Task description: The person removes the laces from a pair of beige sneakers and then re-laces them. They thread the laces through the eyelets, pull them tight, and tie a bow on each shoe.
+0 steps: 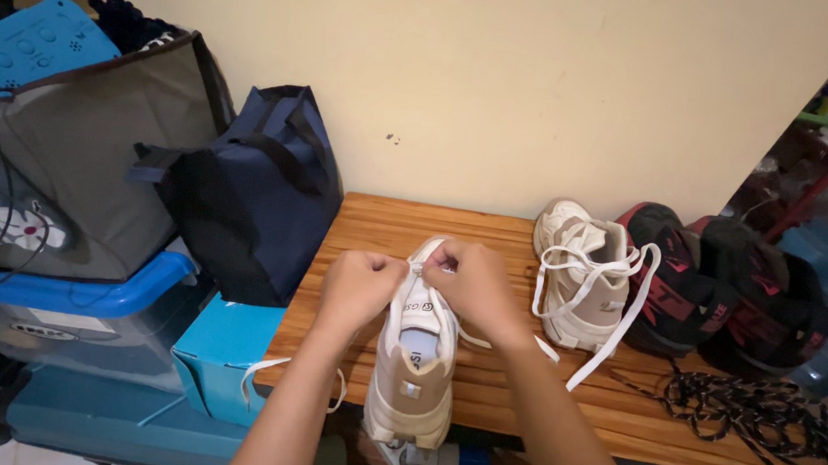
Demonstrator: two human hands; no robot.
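Both hands' fingers pinching white laces (428,263), left hand (359,287), right hand (474,283), over beige sneaker (415,359)

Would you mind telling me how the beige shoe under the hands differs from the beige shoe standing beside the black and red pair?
The near beige shoe points its heel at the camera and overhangs the wooden table edge; the far beige shoe sits fully on it. The left hand and right hand pinch the near shoe's lace; the far shoe's white laces hang loose, untouched. Both are beige, white-laced sneakers.
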